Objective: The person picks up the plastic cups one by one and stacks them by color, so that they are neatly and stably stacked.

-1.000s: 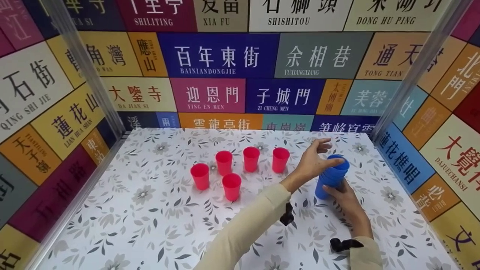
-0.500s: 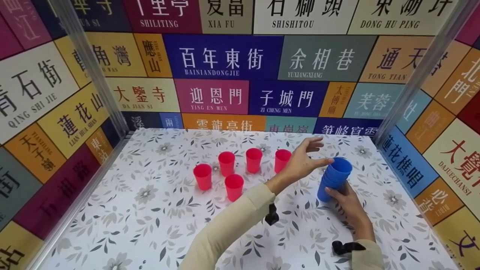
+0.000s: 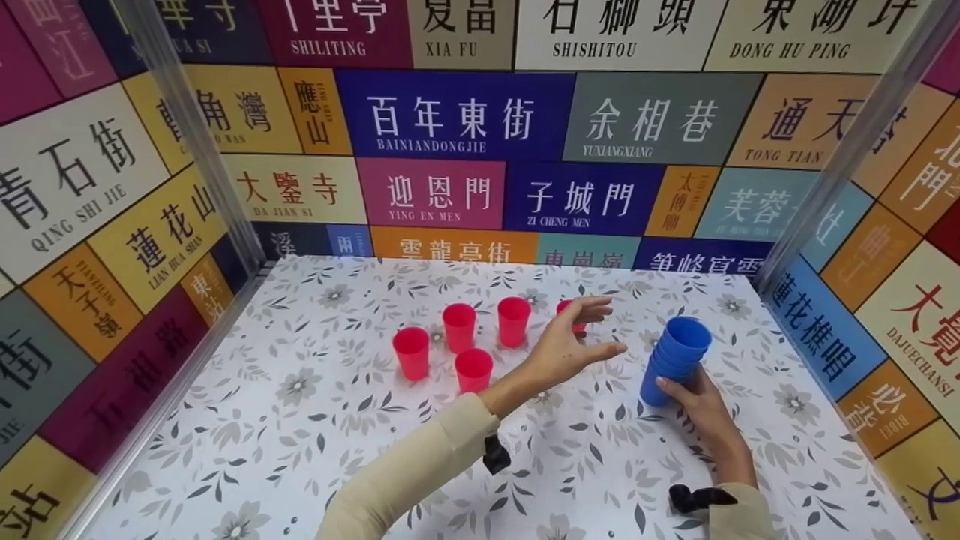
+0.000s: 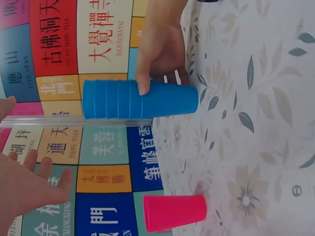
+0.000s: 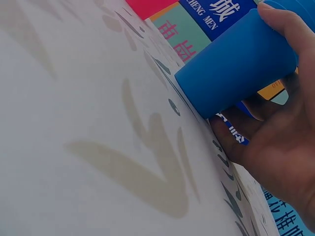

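Observation:
Several blue cups stand nested in one upright stack (image 3: 681,352) at the right of the table. My right hand (image 3: 705,401) holds this stack low down, thumb on the near side; in the right wrist view the fingers reach round the bottom blue cup (image 5: 236,64). My left hand (image 3: 566,345) is off to the left of the stack, holding nothing, its fingers spread and thumb apart. It partly hides a red cup (image 3: 564,307) behind it. In the left wrist view, the stack's rims (image 4: 101,99) show as stepped rings, and the left hand (image 4: 29,187) is clear of them.
More red cups stand singly to the left: a left one (image 3: 412,352), two at the back (image 3: 459,328) and a front one (image 3: 473,367), partly behind the left forearm. The table has a floral cover (image 3: 247,450). Sign-patterned walls (image 3: 457,112) enclose its back and sides.
My left hand has come away from the rim of the blue stack and moved left and slightly down. My right hand keeps its hold on the stack, which stays in place.

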`<action>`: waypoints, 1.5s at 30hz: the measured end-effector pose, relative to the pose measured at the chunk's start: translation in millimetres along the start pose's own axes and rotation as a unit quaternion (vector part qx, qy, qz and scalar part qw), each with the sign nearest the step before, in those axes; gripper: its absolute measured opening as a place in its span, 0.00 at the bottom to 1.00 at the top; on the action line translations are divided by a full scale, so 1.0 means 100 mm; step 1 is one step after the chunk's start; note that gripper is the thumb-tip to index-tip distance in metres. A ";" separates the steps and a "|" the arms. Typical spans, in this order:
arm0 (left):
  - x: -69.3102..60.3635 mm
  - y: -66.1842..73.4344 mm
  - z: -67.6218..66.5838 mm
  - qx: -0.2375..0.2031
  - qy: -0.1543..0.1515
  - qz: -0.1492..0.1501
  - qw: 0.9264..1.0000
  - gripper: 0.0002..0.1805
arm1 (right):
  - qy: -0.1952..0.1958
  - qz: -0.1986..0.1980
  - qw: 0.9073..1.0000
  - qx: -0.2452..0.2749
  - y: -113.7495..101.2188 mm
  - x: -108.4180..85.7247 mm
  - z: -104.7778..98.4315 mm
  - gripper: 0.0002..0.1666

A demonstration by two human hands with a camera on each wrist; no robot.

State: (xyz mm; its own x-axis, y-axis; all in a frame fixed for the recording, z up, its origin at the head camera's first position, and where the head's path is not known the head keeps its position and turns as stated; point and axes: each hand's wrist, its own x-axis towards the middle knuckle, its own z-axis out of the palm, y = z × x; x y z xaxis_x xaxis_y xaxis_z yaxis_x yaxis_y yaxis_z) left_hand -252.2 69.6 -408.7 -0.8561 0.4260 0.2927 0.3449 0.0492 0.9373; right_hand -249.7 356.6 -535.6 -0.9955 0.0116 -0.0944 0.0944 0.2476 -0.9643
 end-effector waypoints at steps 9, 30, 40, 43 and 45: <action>-0.30 -0.12 -0.31 -0.007 0.000 -0.003 1.000 0.34 | -0.002 -0.003 1.000 -0.004 0.01 -0.01 -0.01 0.58; -0.87 -0.35 -1.46 0.083 0.128 0.020 0.988 0.34 | 0.000 -0.003 1.000 -0.004 -0.01 -0.03 0.00 0.58; -1.05 -0.63 -1.77 0.026 0.253 -0.007 0.967 0.33 | -0.010 -0.006 1.000 0.004 -0.01 -0.02 0.02 0.59; -1.08 -0.69 -1.80 0.012 0.285 -0.001 0.958 0.33 | -0.004 -0.002 1.000 -0.001 0.01 -0.03 0.01 0.59; -1.08 -0.72 -1.82 0.005 0.296 0.008 0.955 0.33 | -0.001 -0.003 1.000 0.003 0.01 -0.03 0.01 0.59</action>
State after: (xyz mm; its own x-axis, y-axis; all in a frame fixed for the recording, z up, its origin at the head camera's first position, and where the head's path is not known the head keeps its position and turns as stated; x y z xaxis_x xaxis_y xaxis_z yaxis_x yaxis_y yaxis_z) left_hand -254.0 -144.3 -473.2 -0.9170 -0.1589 0.3658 0.3613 0.0575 0.9307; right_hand -246.5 356.1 -536.9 -0.9959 0.0079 -0.0898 0.0891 0.2427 -0.9660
